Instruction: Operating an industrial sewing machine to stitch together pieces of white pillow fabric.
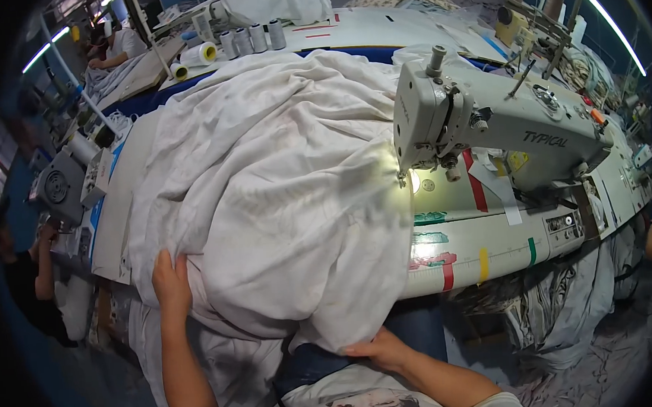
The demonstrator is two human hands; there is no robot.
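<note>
A large white cloth lies bunched in loose folds across the sewing table and hangs over its front edge toward my lap. At the left of the cloth, my left hand grips a fold, thumb and fingers closed on it. My right hand pinches the cloth's lower edge near my lap. The sewing machine stands to the right, and the cloth's right side runs up to its lit needle area. Whether the cloth lies under the presser foot, I cannot make out.
Colored tape and a ruler scale mark the machine bed. Grey thread spools and a yellow-cored cone stand on the table behind. Grey cloth hangs below the right side. Other people work at the left and far left.
</note>
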